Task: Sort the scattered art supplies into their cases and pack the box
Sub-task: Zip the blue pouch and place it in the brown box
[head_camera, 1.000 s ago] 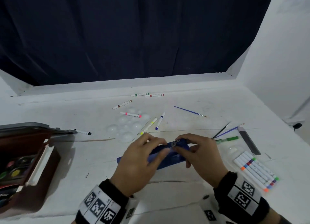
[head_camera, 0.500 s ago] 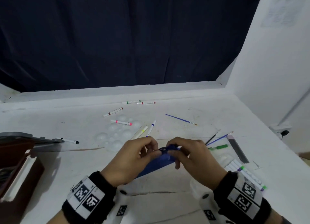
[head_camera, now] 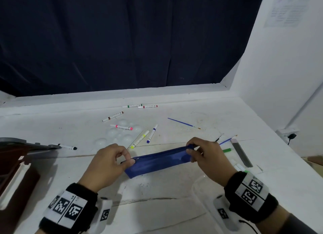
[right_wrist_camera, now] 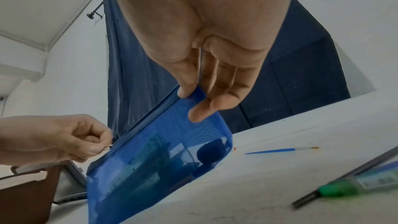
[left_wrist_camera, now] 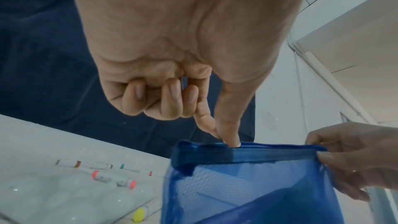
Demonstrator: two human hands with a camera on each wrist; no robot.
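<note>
Left fingers: my left hand (head_camera: 106, 163) has thumb and forefinger (left_wrist_camera: 206, 122) pinched narrow on the metal zip pull at the lower-centre end of the translucent blue zip pouch (head_camera: 157, 161); the other fingers are curled into the palm.
Right fingers: my right hand (head_camera: 208, 156) pinches the pouch's opposite end, thumb (right_wrist_camera: 187, 81) on one face and fingers on the other, holding the zip line taut.
Pouch: lifted just above the white table (head_camera: 166, 207), centre of the head view; I cannot tell whether the zip is open or closed along its length.
Done so far: I judge little. A row of white felt markers (head_camera: 239, 167) lies at the right, partly behind my wrist.
Still loose: white markers with coloured caps (head_camera: 121, 127) in the upper middle, a thin blue paintbrush (head_camera: 183, 123) to their right, more brushes, a green-capped pen (head_camera: 226, 150) and a grey flat ruler (head_camera: 242, 155) at the right.
Box: the brown wooden case (head_camera: 17, 177) stands open at the left edge, not yet packed shut.
Stage: I reckon early.
</note>
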